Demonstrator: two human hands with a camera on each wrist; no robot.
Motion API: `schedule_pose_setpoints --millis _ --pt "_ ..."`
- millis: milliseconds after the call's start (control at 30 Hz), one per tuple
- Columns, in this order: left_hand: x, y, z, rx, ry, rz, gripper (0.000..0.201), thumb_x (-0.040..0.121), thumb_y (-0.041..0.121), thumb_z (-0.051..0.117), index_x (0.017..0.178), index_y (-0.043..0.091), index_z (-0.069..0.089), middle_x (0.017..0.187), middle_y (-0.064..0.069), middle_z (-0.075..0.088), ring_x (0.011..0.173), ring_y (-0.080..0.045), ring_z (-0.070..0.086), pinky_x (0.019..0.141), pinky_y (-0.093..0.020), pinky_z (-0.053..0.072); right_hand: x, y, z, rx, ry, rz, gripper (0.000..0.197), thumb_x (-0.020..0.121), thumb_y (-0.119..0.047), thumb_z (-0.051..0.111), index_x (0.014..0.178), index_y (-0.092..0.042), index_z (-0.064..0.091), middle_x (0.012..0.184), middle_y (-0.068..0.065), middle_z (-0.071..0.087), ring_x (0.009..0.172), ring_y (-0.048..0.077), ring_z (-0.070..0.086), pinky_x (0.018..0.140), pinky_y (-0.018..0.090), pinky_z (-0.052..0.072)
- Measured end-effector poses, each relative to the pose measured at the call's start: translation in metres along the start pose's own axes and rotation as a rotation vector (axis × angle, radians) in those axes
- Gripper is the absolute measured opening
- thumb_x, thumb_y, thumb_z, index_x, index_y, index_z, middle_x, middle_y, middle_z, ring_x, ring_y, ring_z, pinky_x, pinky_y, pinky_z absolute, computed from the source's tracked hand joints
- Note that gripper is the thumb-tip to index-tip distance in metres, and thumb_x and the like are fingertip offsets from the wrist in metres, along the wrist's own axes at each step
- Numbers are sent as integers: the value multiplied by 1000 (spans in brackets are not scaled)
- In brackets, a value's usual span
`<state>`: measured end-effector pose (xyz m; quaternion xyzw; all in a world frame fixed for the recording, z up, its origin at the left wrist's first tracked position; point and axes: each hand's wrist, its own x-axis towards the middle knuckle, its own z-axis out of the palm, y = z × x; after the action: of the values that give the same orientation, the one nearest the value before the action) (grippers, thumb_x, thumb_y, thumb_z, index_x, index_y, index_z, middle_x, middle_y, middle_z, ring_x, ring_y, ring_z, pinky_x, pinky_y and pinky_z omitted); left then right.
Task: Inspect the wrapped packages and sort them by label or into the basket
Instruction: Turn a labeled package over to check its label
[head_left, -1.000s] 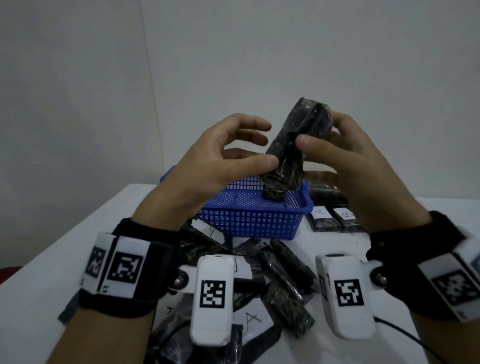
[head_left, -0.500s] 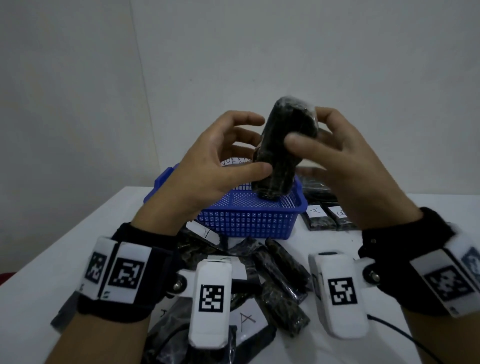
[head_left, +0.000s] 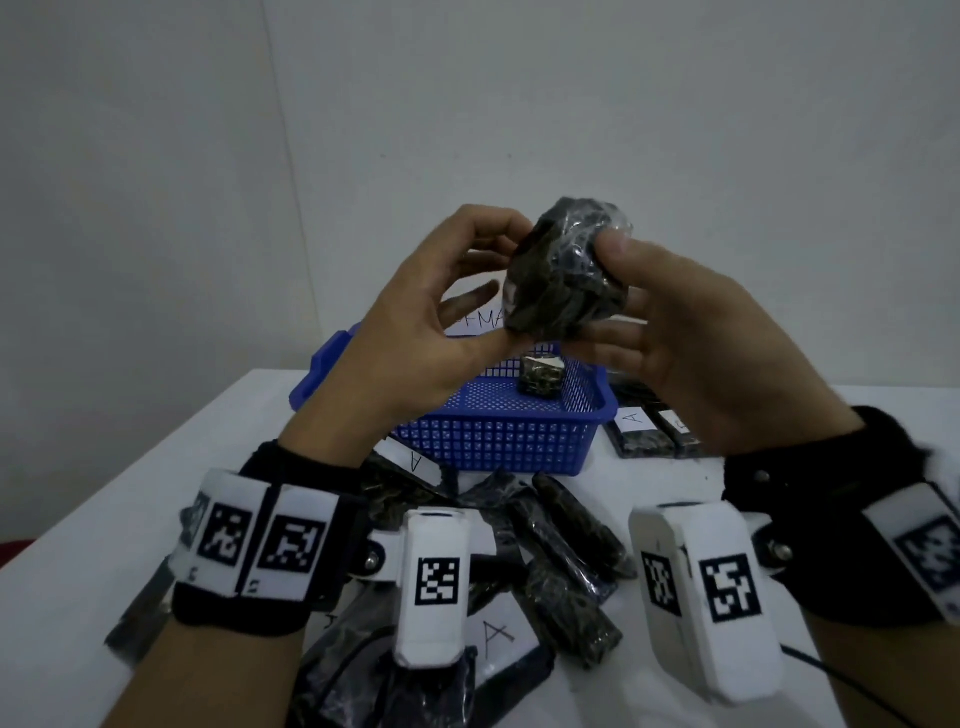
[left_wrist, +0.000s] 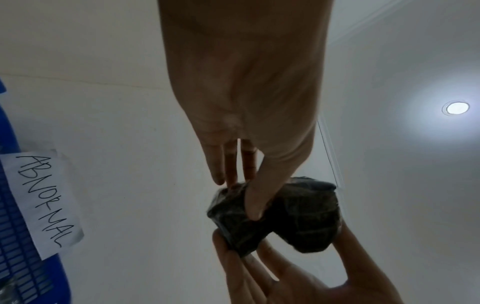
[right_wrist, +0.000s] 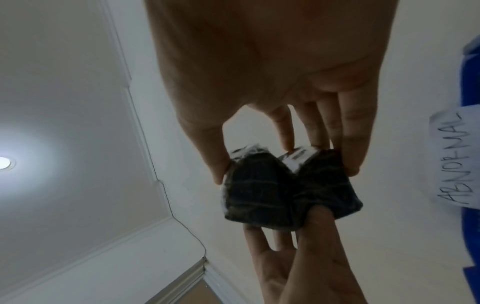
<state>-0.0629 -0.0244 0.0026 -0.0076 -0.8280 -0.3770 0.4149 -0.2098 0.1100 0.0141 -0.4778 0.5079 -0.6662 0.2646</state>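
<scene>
Both hands, left hand and right hand, pinch one wrapped package above the blue basket (one package inside); many still lie before it on the bench.

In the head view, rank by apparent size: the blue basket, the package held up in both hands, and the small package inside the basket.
1. Blue basket, widest.
2. Held package, though nearer the camera, so its true size is unsure.
3. Package in the basket, clearly smallest, partly hidden.
</scene>
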Motion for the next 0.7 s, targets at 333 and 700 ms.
schedule_pose_setpoints --millis 333,700 --pt "0 10 -5 -122 41 -316 32 106 34 40 128 18 57 107 -4 67 79 -18 68 75 -37 62 -2 4 -2 -261 49 -261 71 69 -28 84 132 -19 54 122 -3 70 103 14 73 85 29 59" --pt "-2 2 -11 -256 21 -333 61 76 28 72 133 20 52 110 -7 72 99 -22 73 86 -35 60 -3 6 0 -321 -7 -267 59 86 -44 67 141 -34 48 141 -10 56 121 8 63 96 37 57"
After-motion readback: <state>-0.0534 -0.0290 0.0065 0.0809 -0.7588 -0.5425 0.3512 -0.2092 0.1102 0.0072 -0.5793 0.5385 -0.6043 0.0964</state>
